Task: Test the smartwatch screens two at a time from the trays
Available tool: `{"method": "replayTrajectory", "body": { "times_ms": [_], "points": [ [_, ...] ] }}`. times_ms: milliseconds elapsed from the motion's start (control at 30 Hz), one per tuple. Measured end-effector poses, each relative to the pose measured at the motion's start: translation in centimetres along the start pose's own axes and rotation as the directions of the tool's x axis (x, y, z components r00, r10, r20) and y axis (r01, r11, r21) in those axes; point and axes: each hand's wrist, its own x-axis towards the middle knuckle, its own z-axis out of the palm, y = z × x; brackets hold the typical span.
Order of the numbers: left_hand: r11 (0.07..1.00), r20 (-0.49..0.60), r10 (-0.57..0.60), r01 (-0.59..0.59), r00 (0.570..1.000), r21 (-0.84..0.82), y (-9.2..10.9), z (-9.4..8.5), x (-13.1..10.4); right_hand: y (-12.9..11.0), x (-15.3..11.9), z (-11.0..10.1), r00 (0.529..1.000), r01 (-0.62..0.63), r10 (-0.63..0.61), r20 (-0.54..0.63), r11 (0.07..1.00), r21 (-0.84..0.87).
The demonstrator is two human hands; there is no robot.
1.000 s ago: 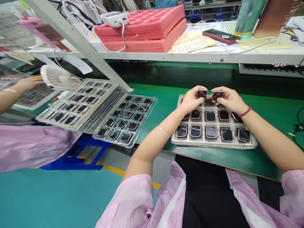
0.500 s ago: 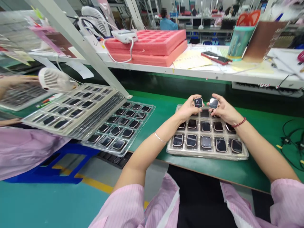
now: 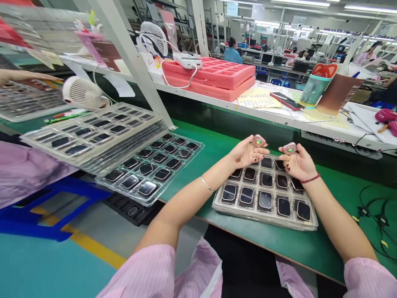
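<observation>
My left hand (image 3: 246, 154) grips a watch body (image 3: 258, 141) whose back, with a green-lit sensor, faces me. In my right hand (image 3: 297, 162) is a second watch body (image 3: 290, 148), also turned back side up with green light showing. Both hands hover over the far part of a clear plastic tray (image 3: 238, 210) on the green bench. Rows of dark-screened watches, such as one in the front row (image 3: 229, 193), fill its compartments. My hands hide part of its far rows.
Left of my arm lies another tray of watches (image 3: 161, 162), beside a tall tray stack (image 3: 120, 145). A shelf (image 3: 217, 101) bears red foam trays (image 3: 214, 78) and a phone (image 3: 287, 101). Black cables (image 3: 372, 215) lie right. Another person's hand (image 3: 27, 75) is far left.
Both watches have been turned over, from screens facing me to backs facing me. My hands have moved slightly apart, and the camera view has tilted up.
</observation>
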Motion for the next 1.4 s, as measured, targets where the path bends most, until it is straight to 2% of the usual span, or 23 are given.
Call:
{"method": "replayTrajectory", "body": {
  "times_ms": [67,133,233,300,433,533,767,967,1100,1267,1400],
  "points": [
    [0.997,-0.01,0.028,-0.027,1.0,0.074,-0.4,0.1,0.0,0.2,0.0,0.1,0.998,0.054,-0.052,0.026,0.995,-0.087],
    [0.971,-0.049,0.11,-0.097,0.993,0.219,-0.9,0.4,0.0,0.6,0.0,0.5,0.992,0.122,-0.116,0.048,0.981,-0.152],
    [0.86,-0.085,0.246,-0.177,0.966,0.479,-2.0,0.5,0.1,1.4,0.1,1.4,0.979,0.205,-0.204,0.028,0.956,-0.21],
    [0.784,-0.067,0.296,-0.202,0.953,0.588,-2.5,0.4,0.4,1.8,0.1,2.0,0.965,0.252,-0.261,-0.003,0.935,-0.248],
    [0.674,0.0,0.342,-0.245,0.94,0.697,-3.0,0.1,0.6,2.3,0.3,2.6,0.931,0.323,-0.363,-0.026,0.856,-0.404],
    [0.641,0.014,0.33,-0.235,0.944,0.731,-3.1,0.1,0.6,2.5,0.4,2.6,0.921,0.343,-0.389,0.0,0.814,-0.468],
    [0.633,0.017,0.335,-0.238,0.942,0.737,-3.1,0.4,0.5,2.9,0.3,2.7,0.919,0.35,-0.393,0.03,0.78,-0.519],
    [0.623,0.034,0.339,-0.252,0.94,0.74,-3.2,0.2,0.6,3.0,0.3,2.6,0.886,0.401,-0.461,0.061,0.69,-0.602],
    [0.621,0.036,0.339,-0.252,0.94,0.742,-3.3,0.0,0.7,3.1,0.4,2.6,0.853,0.471,-0.506,0.13,0.638,-0.608],
    [0.607,0.039,0.338,-0.249,0.94,0.755,-3.3,-0.1,0.8,3.2,0.3,2.6,0.862,0.436,-0.498,0.096,0.631,-0.642],
    [0.613,0.029,0.34,-0.245,0.94,0.751,-3.3,0.1,0.7,3.2,0.4,2.6,0.844,0.462,-0.523,0.116,0.602,-0.651]
  ]
}}
